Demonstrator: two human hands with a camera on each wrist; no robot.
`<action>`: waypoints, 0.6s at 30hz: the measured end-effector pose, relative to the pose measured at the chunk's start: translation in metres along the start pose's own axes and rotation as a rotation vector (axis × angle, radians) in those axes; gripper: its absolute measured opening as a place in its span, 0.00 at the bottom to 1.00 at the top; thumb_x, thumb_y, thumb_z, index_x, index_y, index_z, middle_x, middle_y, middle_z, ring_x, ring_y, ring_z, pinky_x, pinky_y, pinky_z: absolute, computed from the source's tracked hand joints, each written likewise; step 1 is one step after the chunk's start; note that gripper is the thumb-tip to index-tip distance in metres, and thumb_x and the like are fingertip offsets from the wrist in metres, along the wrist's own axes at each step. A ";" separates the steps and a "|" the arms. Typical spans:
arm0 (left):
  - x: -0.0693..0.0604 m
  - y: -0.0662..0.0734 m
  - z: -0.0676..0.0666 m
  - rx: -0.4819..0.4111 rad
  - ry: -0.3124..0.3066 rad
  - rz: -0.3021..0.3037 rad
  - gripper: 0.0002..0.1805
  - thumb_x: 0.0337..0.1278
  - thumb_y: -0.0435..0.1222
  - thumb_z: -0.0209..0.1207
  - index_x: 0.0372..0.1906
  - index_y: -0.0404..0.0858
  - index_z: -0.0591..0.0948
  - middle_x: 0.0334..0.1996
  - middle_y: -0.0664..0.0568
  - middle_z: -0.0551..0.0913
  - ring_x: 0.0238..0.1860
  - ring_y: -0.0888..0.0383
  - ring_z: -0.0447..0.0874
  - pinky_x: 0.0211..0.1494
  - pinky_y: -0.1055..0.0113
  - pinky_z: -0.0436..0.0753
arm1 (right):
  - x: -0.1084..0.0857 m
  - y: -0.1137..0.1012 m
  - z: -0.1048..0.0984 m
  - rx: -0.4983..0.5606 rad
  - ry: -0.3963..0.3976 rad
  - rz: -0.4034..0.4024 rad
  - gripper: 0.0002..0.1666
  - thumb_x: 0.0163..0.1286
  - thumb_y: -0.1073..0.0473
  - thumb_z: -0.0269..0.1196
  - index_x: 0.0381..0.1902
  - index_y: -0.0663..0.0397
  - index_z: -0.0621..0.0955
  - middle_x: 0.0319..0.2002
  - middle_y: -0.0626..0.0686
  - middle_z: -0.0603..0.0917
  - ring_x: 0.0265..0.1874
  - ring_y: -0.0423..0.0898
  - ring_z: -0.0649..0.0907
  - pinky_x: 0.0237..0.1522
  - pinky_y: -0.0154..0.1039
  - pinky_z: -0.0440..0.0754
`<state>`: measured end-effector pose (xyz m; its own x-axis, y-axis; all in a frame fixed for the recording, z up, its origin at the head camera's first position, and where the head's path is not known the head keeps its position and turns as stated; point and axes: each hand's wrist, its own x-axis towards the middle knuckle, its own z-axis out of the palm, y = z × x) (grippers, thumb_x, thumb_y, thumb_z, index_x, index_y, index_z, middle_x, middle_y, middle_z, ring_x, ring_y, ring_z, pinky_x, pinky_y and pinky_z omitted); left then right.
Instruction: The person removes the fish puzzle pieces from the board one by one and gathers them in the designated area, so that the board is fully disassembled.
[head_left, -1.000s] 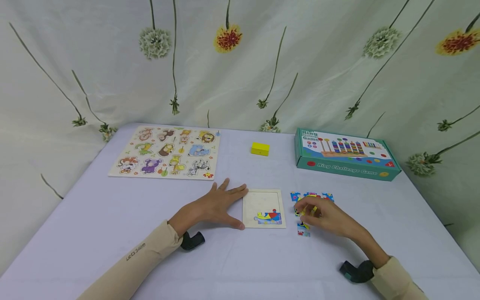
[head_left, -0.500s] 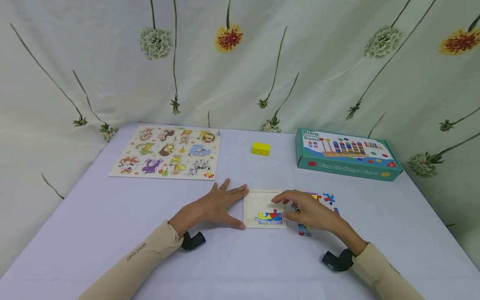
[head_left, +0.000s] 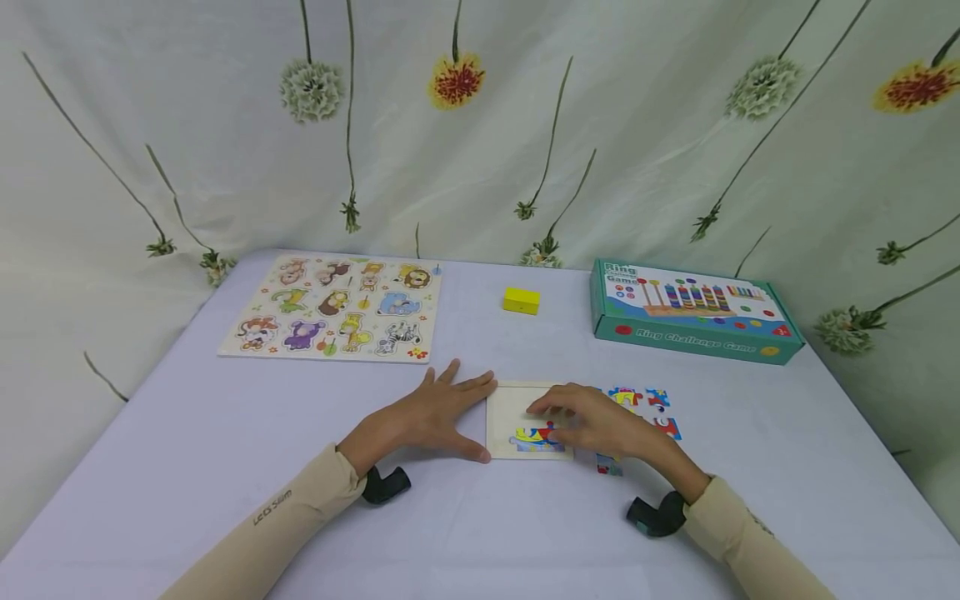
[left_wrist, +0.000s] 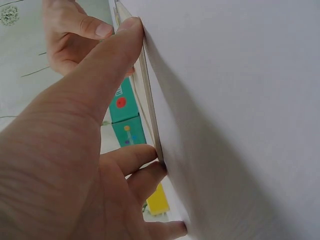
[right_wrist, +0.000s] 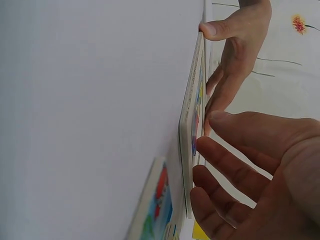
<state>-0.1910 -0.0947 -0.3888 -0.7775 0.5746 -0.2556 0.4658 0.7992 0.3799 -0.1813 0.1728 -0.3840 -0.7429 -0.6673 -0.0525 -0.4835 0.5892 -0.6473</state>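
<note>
My left hand (head_left: 435, 414) lies spread beside a square wooden puzzle tray (head_left: 513, 398), its thumb and fingertips touching the tray's left edge. Joined puzzle pieces (head_left: 528, 440), yellow, red and blue, lie in the tray's lower right part. Above the tray's right side hovers my right hand (head_left: 600, 423), fingers loosely bent and thumb apart. No piece shows between its fingertips in the right wrist view, where the fingers (right_wrist: 235, 165) sit close to the tray's edge. Loose puzzle pieces (head_left: 666, 427) lie to the right, partly hidden by this hand.
An animal puzzle board (head_left: 330, 307) lies at the back left of the white-covered table. A yellow block (head_left: 521, 301) stands at the back middle. The green Ring Challenge Game box (head_left: 693, 310) lies at the back right.
My right hand has moved left from the loose pieces to above the tray's right side. The left hand and the tray have stayed where they were.
</note>
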 end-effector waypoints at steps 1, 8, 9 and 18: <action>0.000 0.000 0.000 0.002 0.000 -0.003 0.55 0.40 0.63 0.67 0.75 0.52 0.56 0.75 0.65 0.49 0.76 0.43 0.32 0.73 0.40 0.37 | 0.001 0.000 0.000 -0.006 -0.002 0.000 0.21 0.62 0.63 0.66 0.54 0.49 0.81 0.50 0.44 0.82 0.46 0.42 0.77 0.52 0.43 0.76; -0.001 0.000 0.000 0.002 0.003 0.006 0.55 0.40 0.63 0.67 0.75 0.52 0.57 0.75 0.64 0.50 0.76 0.42 0.33 0.73 0.40 0.38 | 0.003 0.002 0.001 -0.047 -0.017 -0.026 0.19 0.61 0.63 0.67 0.51 0.47 0.83 0.48 0.42 0.81 0.48 0.42 0.75 0.54 0.46 0.74; -0.001 0.000 -0.001 0.002 0.000 0.005 0.55 0.40 0.63 0.67 0.75 0.52 0.56 0.75 0.64 0.50 0.76 0.42 0.32 0.73 0.40 0.38 | 0.003 0.001 0.001 -0.053 -0.017 -0.029 0.18 0.61 0.63 0.67 0.51 0.47 0.83 0.48 0.42 0.81 0.48 0.43 0.75 0.54 0.46 0.74; -0.001 0.000 0.000 0.003 0.001 -0.003 0.55 0.40 0.63 0.67 0.75 0.53 0.56 0.75 0.65 0.49 0.76 0.43 0.32 0.73 0.41 0.37 | 0.003 0.000 0.001 -0.076 -0.012 -0.035 0.17 0.60 0.64 0.68 0.49 0.47 0.85 0.47 0.43 0.79 0.49 0.43 0.73 0.52 0.43 0.74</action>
<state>-0.1898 -0.0953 -0.3883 -0.7793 0.5721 -0.2558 0.4648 0.8014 0.3764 -0.1828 0.1707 -0.3854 -0.7192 -0.6937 -0.0402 -0.5434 0.5976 -0.5896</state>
